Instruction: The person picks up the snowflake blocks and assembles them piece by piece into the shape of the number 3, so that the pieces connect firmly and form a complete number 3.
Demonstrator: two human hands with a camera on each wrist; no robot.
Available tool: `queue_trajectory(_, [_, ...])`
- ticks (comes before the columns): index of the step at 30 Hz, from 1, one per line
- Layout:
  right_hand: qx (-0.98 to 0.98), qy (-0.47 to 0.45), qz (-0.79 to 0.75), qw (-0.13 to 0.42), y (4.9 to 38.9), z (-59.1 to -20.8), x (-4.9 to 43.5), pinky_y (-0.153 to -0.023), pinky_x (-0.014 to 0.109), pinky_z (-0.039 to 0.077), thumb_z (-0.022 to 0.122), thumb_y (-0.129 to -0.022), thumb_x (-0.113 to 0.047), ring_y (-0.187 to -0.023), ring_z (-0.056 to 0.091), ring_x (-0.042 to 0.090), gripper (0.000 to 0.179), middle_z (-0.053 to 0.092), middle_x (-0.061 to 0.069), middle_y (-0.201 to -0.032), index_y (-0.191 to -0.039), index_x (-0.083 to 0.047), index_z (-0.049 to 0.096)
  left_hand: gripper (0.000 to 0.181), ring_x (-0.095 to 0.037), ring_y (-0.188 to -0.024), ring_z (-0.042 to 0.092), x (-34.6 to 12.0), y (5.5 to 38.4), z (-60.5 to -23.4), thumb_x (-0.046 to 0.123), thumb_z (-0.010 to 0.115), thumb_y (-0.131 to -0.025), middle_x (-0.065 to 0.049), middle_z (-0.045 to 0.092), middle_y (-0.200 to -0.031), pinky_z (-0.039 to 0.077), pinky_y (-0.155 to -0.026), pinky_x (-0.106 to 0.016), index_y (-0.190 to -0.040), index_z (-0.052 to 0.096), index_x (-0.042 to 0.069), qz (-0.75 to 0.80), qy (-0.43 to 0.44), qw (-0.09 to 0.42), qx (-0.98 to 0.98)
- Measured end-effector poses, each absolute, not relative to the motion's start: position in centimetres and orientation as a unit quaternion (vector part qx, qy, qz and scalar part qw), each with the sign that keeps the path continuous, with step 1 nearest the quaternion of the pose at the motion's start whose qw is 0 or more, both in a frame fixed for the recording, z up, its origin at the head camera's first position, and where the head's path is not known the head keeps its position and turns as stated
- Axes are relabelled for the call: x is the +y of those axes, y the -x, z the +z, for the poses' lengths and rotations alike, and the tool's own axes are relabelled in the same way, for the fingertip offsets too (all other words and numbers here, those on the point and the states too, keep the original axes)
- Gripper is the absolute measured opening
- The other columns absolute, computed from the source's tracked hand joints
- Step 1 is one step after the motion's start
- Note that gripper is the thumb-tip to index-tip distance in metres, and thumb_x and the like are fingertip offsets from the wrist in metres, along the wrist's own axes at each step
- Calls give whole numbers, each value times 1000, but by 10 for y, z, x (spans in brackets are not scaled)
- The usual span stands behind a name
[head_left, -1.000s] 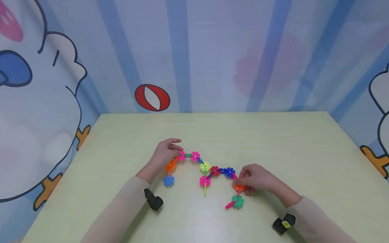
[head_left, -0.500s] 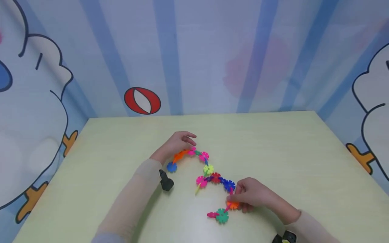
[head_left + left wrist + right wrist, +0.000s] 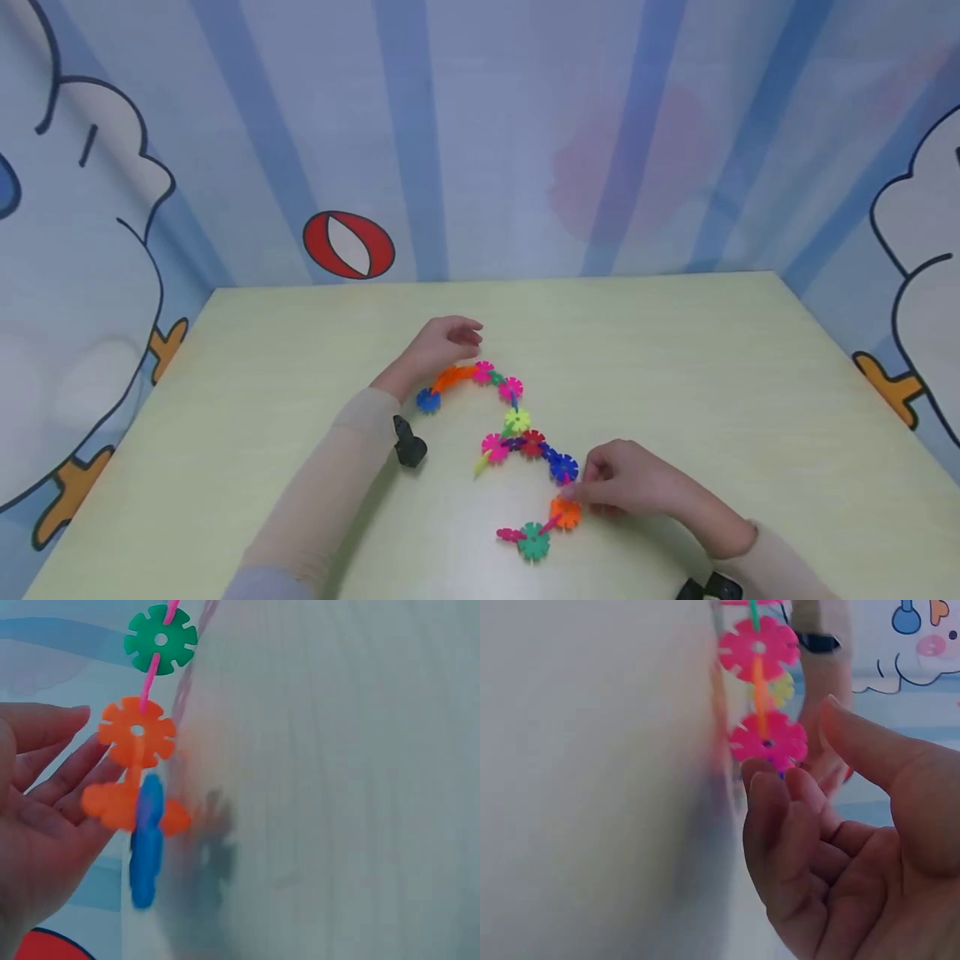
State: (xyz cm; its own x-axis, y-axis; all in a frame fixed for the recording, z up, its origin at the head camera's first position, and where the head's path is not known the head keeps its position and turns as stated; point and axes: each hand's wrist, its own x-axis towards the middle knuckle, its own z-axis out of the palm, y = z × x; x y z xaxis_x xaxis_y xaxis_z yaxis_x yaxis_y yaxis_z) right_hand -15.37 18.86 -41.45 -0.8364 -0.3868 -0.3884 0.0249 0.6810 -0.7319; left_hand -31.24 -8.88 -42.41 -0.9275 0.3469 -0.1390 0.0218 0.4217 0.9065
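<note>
A chain of slotted plastic snowflake discs lies on the table in an S-like curve in the head view. Its upper end has a blue disc [image 3: 428, 401], orange discs [image 3: 453, 377] and a pink disc [image 3: 483, 372]. My left hand [image 3: 438, 348] is just beside these, fingers loosely bent and pinching nothing; the left wrist view shows orange [image 3: 138, 733] and blue [image 3: 146, 851] discs before its fingers. My right hand [image 3: 633, 477] is by an orange disc [image 3: 565, 514] near the lower end, past a dark blue disc [image 3: 563, 468]. In the right wrist view its thumb stands apart from its curved fingers.
A pale wooden table [image 3: 712, 358] bears the chain. Cartoon-printed walls [image 3: 495, 142] enclose its back and sides. Black wrist cameras [image 3: 409, 443] are strapped over both sleeves. A green disc [image 3: 534, 542] and a pink piece [image 3: 510, 534] end the chain nearest me.
The chain's near end has swung left and toward me, and its far end has shifted away. Both hands have loosened from the discs. The head view has turned slightly right.
</note>
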Motion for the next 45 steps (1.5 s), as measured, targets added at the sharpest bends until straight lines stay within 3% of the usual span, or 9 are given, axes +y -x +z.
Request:
queue_trajectory(9, [870, 214, -388, 217, 184, -401, 203, -64, 28, 48, 72, -86, -31, -74, 54, 18, 27, 60, 1, -82, -94, -6, 64, 54, -29, -128, 48, -125, 272, -417, 19, 65, -92, -13, 52, -138, 42, -104, -45, -142, 46, 9, 497, -93, 90, 858])
queue_trajectory(16, [830, 268, -421, 249, 202, -411, 207, -71, 29, 53, 78, -81, -21, -90, 60, 24, 47, 60, 13, -112, -119, -1, 59, 77, -34, -133, 41, -134, 232, -423, 24, 75, -85, -15, 42, -146, 42, -103, -51, -148, 34, 12, 501, -23, 89, 860])
queue_trajectory(20, [821, 280, -421, 266, 209, -416, 206, -74, 28, 53, 82, -76, -18, -95, 58, 25, 57, 58, 13, -118, -125, -3, 57, 91, -35, -135, 38, -126, 210, -427, 27, 81, -78, -16, 35, -149, 42, -102, -53, -151, 28, 13, 480, 0, 102, 871])
queue_trajectory(30, [824, 298, -389, 284, 207, -422, 195, -76, 27, 50, 85, -71, -21, -93, 55, 22, 65, 60, 3, -112, -128, -9, 56, 123, -37, -141, 25, -111, 184, -431, 37, 90, -63, -21, 17, -156, 33, -110, -51, -154, 14, 3, 378, -71, 124, 915])
queue_trajectory(45, [832, 285, -390, 271, 191, -425, 189, -70, 24, 49, 84, -73, -20, -84, 54, 19, 59, 58, 2, -97, -124, -7, 58, 126, -37, -143, 22, -100, 194, -436, 37, 90, -64, -19, 6, -159, 33, -110, -49, -153, 8, 1, 368, -93, 130, 916])
